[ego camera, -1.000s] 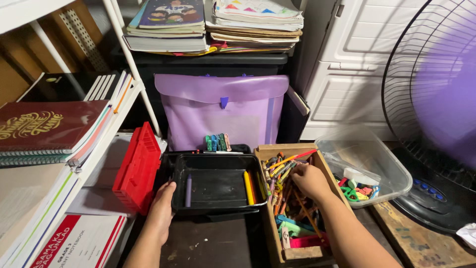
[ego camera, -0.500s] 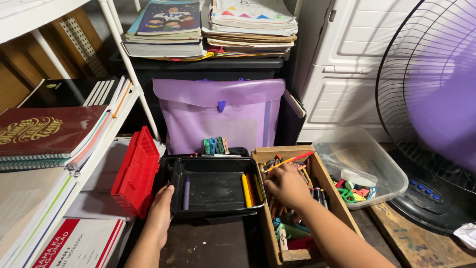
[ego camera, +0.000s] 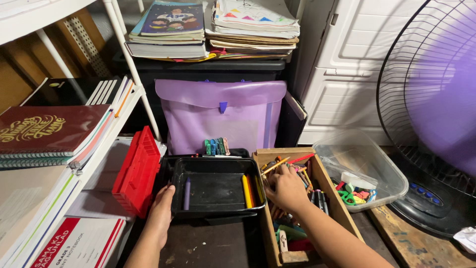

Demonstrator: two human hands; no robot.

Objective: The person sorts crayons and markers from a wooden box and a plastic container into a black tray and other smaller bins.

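Sorting of drawing sticks, seen from above. The left hand [ego camera: 161, 213] grips the near-left corner of a black tray [ego camera: 218, 191], steadying it on the dark table [ego camera: 208, 248]. The tray holds a purple crayon [ego camera: 187, 193] at its left and a yellow crayon [ego camera: 246, 191] with others along its right wall. The right hand [ego camera: 286, 188] reaches into a wooden box [ego camera: 329, 198] just right of the tray, its fingers curled down among mixed pencils and crayons [ego camera: 285, 164]; whether they have closed on one cannot be told. A red case [ego camera: 136, 171] stands open to the left, and a clear tub [ego camera: 367, 166] sits to the right. Good practice, as judged here: keep the tray pinned flat, pinch a single stick near its middle, and lift it clear of the box wall.
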